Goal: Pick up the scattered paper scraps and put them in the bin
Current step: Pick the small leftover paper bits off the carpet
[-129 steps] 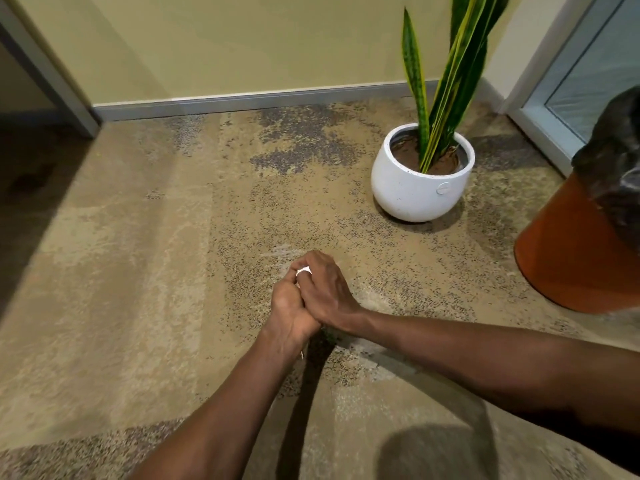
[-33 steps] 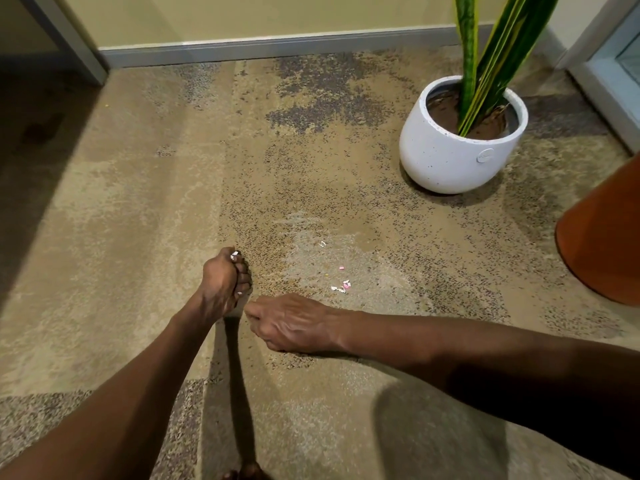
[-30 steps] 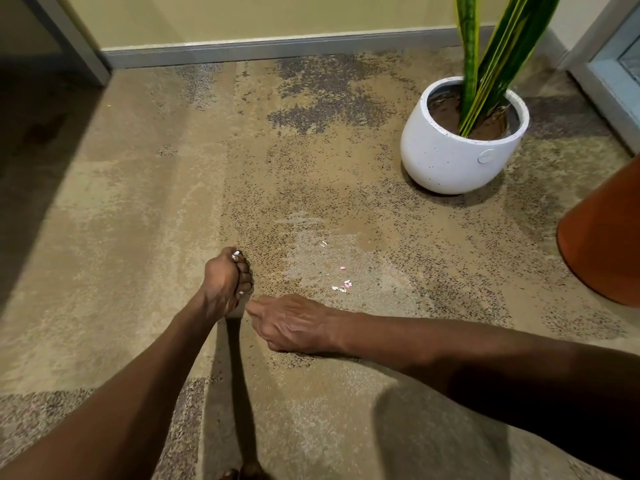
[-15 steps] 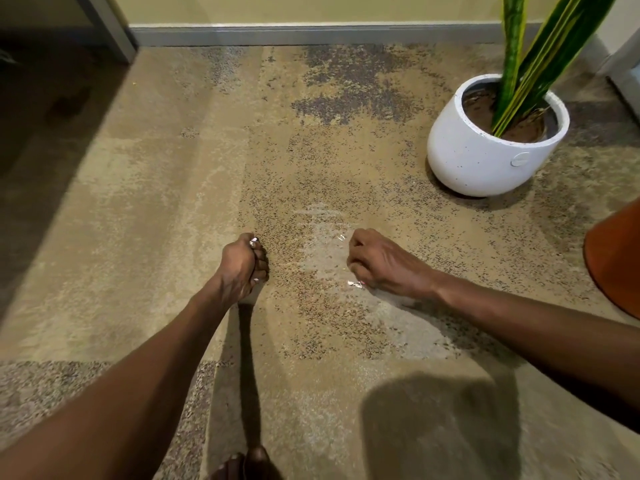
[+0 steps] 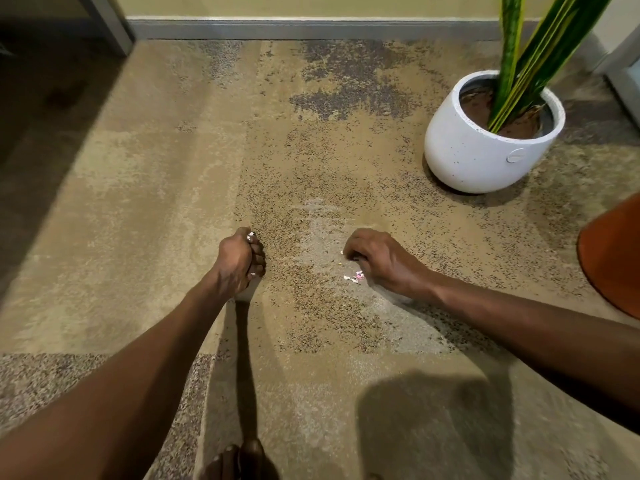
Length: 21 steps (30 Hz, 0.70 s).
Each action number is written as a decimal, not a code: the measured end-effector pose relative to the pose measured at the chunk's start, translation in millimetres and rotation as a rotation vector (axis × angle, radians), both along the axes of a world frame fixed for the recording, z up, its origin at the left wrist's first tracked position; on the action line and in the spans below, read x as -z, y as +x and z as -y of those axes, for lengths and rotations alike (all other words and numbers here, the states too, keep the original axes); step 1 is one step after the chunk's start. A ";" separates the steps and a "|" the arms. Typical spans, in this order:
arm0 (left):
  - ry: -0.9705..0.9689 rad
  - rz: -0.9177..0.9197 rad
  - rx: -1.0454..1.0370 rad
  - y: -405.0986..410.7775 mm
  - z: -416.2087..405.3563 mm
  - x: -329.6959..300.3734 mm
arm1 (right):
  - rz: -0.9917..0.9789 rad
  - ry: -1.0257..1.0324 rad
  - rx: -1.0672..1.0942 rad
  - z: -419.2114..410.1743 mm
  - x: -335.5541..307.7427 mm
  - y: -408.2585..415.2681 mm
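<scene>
My left hand (image 5: 240, 261) is fisted over the carpet, gripping gathered paper scraps (image 5: 250, 236) that peek white between its fingers. My right hand (image 5: 379, 259) is down on the carpet to the right, fingers curled with the tips at a tiny scrap; whether it pinches that scrap is hidden. A few small white and pink loose scraps (image 5: 354, 277) lie just below its fingers. The orange bin (image 5: 613, 258) shows only as a wall at the right edge.
A white pot (image 5: 485, 147) with a tall striped green plant stands at the back right. A grey skirting board (image 5: 311, 27) runs along the far wall. Bare toes (image 5: 239, 460) show at the bottom edge. Mottled beige carpet covers the floor.
My right hand has moved up and right from beside the left hand onto the cluster of scraps. My left hand has kept its grip and barely moved.
</scene>
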<state>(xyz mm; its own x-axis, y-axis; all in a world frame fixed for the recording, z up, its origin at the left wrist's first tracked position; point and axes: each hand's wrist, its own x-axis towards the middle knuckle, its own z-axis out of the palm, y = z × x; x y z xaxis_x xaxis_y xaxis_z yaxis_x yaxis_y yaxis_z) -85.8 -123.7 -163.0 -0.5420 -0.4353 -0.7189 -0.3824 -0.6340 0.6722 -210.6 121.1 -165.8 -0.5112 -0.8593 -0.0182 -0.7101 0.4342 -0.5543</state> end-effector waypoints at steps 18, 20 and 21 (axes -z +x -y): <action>-0.025 0.001 0.012 0.4 -1.3 0.6 | -0.283 0.163 -0.335 -10.4 -4.1 13.4; -0.019 -0.002 0.014 -0.2 -0.3 1.5 | -0.295 0.206 -0.380 -11.9 -0.4 12.0; -0.016 -0.002 0.016 0.0 0.0 1.6 | -0.288 0.206 -0.395 -14.8 1.3 11.1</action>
